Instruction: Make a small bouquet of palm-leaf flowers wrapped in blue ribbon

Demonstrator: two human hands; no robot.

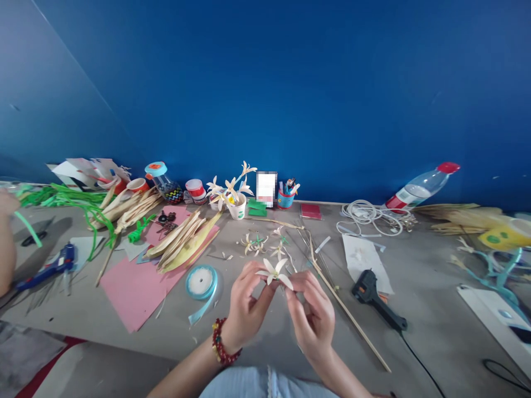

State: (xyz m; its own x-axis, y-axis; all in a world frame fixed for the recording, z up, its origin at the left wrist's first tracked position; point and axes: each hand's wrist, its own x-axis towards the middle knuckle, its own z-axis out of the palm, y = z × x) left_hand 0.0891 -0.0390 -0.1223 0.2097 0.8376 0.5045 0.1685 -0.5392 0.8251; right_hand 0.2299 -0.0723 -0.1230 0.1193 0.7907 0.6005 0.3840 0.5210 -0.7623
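In the head view, the left hand (pixel 248 301) and right hand (pixel 312 309) pinched a white flower (pixel 275 273) between their fingertips, low under its petals, above the tabletop (pixel 166 331) and inward from its near edge. It looked very light, its thin petals probably easy to crease or tear, so the base beneath them seemed the safest hold.

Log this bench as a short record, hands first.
Left hand: on white flower, bracelet at wrist
Right hand: fingers on same flower
Left of hands: ribbon roll, pink paper, blue glue gun
Right of hands: stick, black glue gun
Near wall: cup of flowers, tilted bottle
Left edge: another person's arm, blurred
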